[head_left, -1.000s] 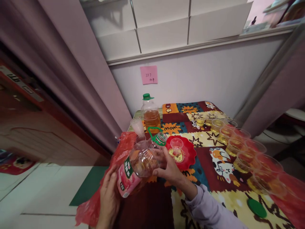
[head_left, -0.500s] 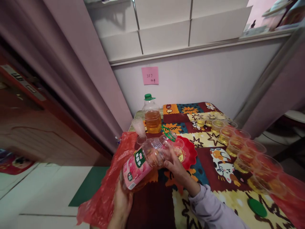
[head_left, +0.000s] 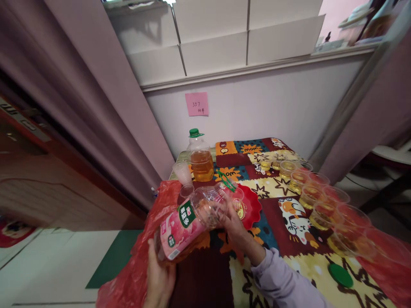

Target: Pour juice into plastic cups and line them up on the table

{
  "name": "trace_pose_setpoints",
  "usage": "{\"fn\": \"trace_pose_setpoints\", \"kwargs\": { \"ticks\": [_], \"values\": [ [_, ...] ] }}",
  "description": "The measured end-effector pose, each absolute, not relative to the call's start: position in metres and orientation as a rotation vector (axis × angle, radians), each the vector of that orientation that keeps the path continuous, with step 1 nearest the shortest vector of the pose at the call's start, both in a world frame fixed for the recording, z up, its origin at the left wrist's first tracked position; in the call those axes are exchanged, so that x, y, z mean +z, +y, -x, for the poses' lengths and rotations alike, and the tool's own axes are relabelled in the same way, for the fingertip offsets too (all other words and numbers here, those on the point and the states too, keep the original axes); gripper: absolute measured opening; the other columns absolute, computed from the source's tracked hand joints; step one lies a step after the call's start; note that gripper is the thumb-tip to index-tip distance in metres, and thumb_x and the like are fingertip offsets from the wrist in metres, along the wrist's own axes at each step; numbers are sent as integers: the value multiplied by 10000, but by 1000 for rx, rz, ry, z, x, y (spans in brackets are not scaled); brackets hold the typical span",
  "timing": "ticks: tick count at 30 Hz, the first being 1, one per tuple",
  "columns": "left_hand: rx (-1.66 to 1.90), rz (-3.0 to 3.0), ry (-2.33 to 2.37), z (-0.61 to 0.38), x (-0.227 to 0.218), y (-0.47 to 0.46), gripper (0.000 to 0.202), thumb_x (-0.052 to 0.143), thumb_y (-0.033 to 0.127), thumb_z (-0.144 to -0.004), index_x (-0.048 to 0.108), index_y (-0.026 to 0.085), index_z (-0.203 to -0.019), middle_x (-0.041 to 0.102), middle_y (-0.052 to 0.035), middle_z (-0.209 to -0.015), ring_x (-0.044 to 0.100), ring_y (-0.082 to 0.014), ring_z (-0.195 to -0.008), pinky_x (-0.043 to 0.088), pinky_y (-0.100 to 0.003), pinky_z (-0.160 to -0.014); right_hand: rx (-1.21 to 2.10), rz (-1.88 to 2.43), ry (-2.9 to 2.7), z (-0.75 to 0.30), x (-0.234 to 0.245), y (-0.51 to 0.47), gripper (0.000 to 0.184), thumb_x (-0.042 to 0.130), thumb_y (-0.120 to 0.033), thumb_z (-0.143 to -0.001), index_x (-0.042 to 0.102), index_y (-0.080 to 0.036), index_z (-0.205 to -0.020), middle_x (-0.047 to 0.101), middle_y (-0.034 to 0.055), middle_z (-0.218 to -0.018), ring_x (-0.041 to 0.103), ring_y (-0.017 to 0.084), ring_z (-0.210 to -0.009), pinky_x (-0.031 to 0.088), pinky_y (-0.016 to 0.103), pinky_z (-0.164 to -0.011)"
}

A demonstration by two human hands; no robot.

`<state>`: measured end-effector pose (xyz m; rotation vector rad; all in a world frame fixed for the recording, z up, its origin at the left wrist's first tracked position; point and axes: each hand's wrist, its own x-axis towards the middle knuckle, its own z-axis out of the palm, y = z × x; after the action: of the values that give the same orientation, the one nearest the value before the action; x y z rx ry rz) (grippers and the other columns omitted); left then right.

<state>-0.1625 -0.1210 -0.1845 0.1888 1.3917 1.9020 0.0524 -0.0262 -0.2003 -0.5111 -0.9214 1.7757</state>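
- Head view: the large bottle lay tilted almost on its side above the table's near-left corner; its open neck dipped toward the small cup on the red plate; whether any liquid was running I could not tell.
- The left hand was cupped under the bottle's base, fingers curled up its side; the right hand was closed under the shoulder near the neck; the 2 hands bore it between them.
- The bottle was clear, ribbed plastic with a glossy pink label; little amber liquid seemed left in it, so I judged it light but bulky, apt to dent under a hard squeeze and slick on the label; the base and ribbed shoulder looked the soundest holds, with the green carry ring at the neck as another.
- The cup looked thin, light and easily tipped; the plate was shiny, with a scalloped rim.
- Behind stood a second bottle, upright, green-capped, roughly half full of amber liquid; a curved row of filled cups ran down the right side; 1 loose green lid lay flat on the cartoon-print tablecloth; a crinkled red plastic bag hung off the left edge beneath the tilted bottle.
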Motion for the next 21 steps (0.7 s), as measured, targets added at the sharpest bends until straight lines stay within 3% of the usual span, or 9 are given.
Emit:
{"fn": "trace_pose_setpoints", "kwargs": {
  "ticks": [4, 7, 12, 17, 21],
  "values": [
    [1747, -240, 1370, 165, -156, -127, 900, 833, 965, -760, 852, 312, -1380, 862, -124, -1410, 611, -467, -1593, 653, -570, -1170, 1803, 461, -888, -50, -201, -27, 1312, 948, -740, -878, 174, -359, -1866, 648, 182, -1712, 722, 388, -1476, 619, 599, -1188],
    [1714, -285, 1364, 168, -146, -129, 898, 836, 969, -750, 842, 361, -1411, 817, -106, -1519, 608, -485, -1591, 672, -600, -1130, 1801, 483, -898, -50, -199, -28, 1309, 941, -771, -865, 209, -354, -1867, 602, 189, -1753, 691, 409, -1509, 649, 599, -1138],
    [1779, -269, 1408, 173, -148, -129, 819, 1002, 806, -664, 871, 368, -1343, 818, -35, -1526, 628, -443, -1572, 699, -446, -1049, 1822, 510, -900, -50, -196, -28, 1343, 959, -803, -820, 234, -369, -1864, 563, 173, -1782, 667, 404, -1541, 704, 516, -1041],
    [1819, -235, 1397, 175, -145, -130, 690, 1030, 606, -696, 882, 311, -1302, 882, -26, -1334, 825, -310, -1168, 716, -367, -896, 1809, 599, -920, -51, -198, -26, 1264, 979, -749, -820, 337, -382, -1846, 570, 145, -1780, 726, 388, -1443, 737, 411, -861],
    [1828, -211, 1386, 175, -139, -132, 624, 1026, 542, -709, 884, 311, -1272, 898, 4, -1225, 826, -243, -984, 701, -324, -815, 1809, 570, -947, -51, -200, -26, 1218, 1004, -722, -802, 426, -371, -1815, 619, 128, -1735, 707, 410, -1463, 751, 487, -935]
  ]
}}
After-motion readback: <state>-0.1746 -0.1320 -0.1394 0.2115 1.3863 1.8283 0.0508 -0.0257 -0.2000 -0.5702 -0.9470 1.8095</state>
